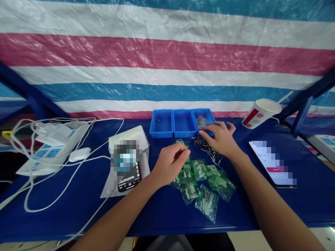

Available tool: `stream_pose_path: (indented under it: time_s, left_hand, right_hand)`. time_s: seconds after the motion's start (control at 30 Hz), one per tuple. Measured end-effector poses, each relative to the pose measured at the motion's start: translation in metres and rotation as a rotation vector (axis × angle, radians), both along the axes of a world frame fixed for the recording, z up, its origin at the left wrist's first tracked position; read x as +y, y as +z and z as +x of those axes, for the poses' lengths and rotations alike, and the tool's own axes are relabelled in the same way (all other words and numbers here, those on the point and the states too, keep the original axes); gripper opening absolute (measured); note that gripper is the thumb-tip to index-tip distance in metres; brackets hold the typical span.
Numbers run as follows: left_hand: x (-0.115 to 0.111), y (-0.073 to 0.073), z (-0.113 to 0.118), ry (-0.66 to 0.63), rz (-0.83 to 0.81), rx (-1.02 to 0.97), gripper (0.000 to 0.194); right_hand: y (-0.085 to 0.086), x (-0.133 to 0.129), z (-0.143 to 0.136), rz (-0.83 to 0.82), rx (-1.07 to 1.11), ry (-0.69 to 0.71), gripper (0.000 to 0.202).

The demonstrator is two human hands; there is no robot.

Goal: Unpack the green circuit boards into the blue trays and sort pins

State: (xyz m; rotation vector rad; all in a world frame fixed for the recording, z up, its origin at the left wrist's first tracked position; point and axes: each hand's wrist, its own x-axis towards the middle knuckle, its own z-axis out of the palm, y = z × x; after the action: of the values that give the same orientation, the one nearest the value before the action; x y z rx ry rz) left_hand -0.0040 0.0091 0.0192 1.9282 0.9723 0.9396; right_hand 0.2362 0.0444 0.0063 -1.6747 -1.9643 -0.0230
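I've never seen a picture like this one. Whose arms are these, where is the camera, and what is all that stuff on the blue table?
The camera sits on a person's head and looks forward and down, so the two arms reaching in from below are that person's own. There is no machine here, only bare hands.

The left hand is curled, fingertips pinched at the top of a heap of small green plastic packets. Whether it grips one I cannot tell. The right hand lies spread over a scatter of thin metal pins, close to three blue bins standing in a row.

Also on the blue table: a phone propped on a white box, a second phone lying flat on the right, a tipped paper cup, and on the left a power strip with white cables. A striped tarp hangs behind.
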Motion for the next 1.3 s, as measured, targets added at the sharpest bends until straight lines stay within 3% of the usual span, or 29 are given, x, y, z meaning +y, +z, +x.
stream_pose_path:
  time_s: [0.33, 0.6, 0.8, 0.97, 1.03, 1.13, 1.3]
  left_hand:
    - [0.000, 0.000, 0.000, -0.007, 0.001, 0.015, 0.028]
    - [0.001, 0.000, 0.000, -0.003, 0.011, 0.015, 0.027]
    - [0.000, 0.002, 0.000, -0.002, 0.031, 0.051, 0.027]
    - [0.009, 0.008, -0.010, 0.085, 0.116, 0.088, 0.024]
    - [0.015, 0.008, -0.018, 0.155, 0.172, 0.164, 0.021]
    - [0.021, 0.002, -0.026, 0.163, 0.341, 0.434, 0.012]
    - [0.019, -0.007, -0.025, 0.096, 0.475, 0.687, 0.023]
  right_hand:
    - [-0.006, 0.001, -0.004, -0.054, -0.037, -0.007, 0.042]
    - [-0.003, 0.000, -0.005, 0.037, -0.012, -0.008, 0.043]
    - [-0.010, 0.002, -0.010, -0.017, -0.041, -0.022, 0.043]
    - [-0.012, 0.002, -0.010, 0.002, -0.025, -0.034, 0.039]
    - [-0.012, 0.002, -0.010, 0.009, -0.021, -0.032, 0.038]
    - [-0.010, 0.001, -0.011, 0.052, 0.001, -0.050, 0.034]
    - [0.002, -0.006, -0.018, 0.329, 0.083, -0.123, 0.021]
